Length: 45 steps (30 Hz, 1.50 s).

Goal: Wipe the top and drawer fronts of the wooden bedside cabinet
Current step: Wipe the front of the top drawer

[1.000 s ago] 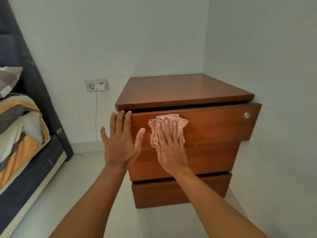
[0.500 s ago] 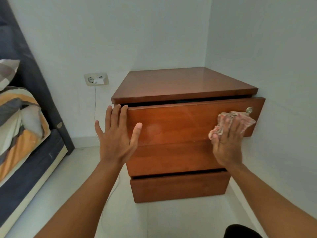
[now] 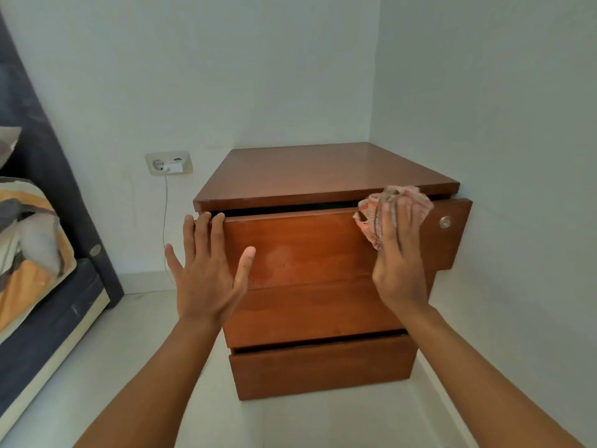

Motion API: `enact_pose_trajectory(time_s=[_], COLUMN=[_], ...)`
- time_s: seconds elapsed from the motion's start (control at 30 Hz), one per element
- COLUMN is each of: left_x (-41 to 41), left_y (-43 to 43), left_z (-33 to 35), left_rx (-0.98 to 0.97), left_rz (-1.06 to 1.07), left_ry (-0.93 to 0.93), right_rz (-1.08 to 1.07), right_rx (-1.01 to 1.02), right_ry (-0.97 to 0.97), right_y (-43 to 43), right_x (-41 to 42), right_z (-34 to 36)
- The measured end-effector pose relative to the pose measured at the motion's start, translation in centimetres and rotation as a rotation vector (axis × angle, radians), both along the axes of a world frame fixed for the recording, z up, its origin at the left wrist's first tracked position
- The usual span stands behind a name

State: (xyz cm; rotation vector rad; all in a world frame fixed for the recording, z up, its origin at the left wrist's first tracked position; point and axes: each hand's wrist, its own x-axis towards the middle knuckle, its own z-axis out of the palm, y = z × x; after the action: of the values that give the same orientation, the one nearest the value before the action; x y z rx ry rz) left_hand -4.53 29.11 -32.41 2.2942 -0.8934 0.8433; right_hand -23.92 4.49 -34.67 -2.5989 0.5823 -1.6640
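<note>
Flat right hand (image 3: 399,253) presses a crumpled pink cloth (image 3: 370,218) on the top drawer front (image 3: 307,240) of the brown wooden cabinet (image 3: 323,169), open left hand (image 3: 206,279) bracing; lower fronts (image 3: 310,315) seemingly remain.

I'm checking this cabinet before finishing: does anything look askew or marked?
Yes. The top drawer sits pulled out, leaving a dark gap under the cabinet top. A pale cloudy patch marks its front, left of the cloth.

Cabinet (image 3: 323,169) glossy smooth wood (metal knob (image 3: 445,222)); rag (image 3: 371,218) soft woven cloth.
</note>
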Motion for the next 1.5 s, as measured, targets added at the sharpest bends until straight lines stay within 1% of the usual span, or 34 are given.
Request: enact_pose_trajectory(time_s=[0.07,0.13,0.27,0.4,0.53,0.7,0.8,0.93,1.07,1.13,1.23,1.33,1.37,1.43,1.5], left_x=[0.1,0.2,0.2,0.1,-0.2,-0.2,-0.3,-0.3,-0.2,-0.2,0.1,0.3,0.3,0.3,0.4], left_y=[0.0,0.0,0.1,0.4,0.5,1.1,1.2,1.5,1.5,1.3,1.4,1.3,1.2,1.0,1.0], left_z=[0.0,0.0,0.1,0.3,0.6,0.9,1.1,1.3,1.3,1.2,0.8,0.5,0.4,0.3,0.2], left_rx=[0.0,0.006,0.003,0.002,0.005,0.042,0.043,0.041,0.037,0.031,0.034,0.034,0.034,0.026,0.025], left_rz=[0.001,0.002,0.0,-0.008,-0.015,-0.025,-0.034,-0.048,-0.063,-0.073,-0.079,-0.083,-0.081,-0.071,-0.069], left_ry=[-0.002,-0.004,-0.004,0.0,0.018,0.018,0.033,0.037,0.051,0.058,0.041,0.031,0.028,0.024,0.022], right_rz=[0.029,-0.014,-0.095,-0.218,-0.257,-0.296,-0.31,-0.294,-0.311,-0.297,-0.222,-0.13,-0.1,-0.059,-0.077], right_rx=[-0.102,-0.104,-0.003,0.111,0.217,0.328,0.38,0.394,0.581,0.629,0.544,0.415,0.375,0.317,0.299], right_ry=[0.183,0.276,0.265,0.233,0.244,0.293,0.252,0.156,-0.003,-0.062,-0.123,-0.142,-0.106,0.049,0.159], right_y=[0.0,-0.6,-1.8,-5.1,-7.4,-7.3,-6.8,-5.7,-3.8,-1.9,0.7,2.2,2.5,2.7,2.5], right_x=[0.9,0.9,-1.1,-3.9,-5.9,-5.1,-4.7,-5.3,-6.1,-6.3,-5.1,-2.5,-1.6,0.1,1.1], right_z=[1.7,2.3,3.0,4.0,5.5,7.1,7.0,5.7,3.0,0.6,-1.2,0.5,1.1,1.2,0.3])
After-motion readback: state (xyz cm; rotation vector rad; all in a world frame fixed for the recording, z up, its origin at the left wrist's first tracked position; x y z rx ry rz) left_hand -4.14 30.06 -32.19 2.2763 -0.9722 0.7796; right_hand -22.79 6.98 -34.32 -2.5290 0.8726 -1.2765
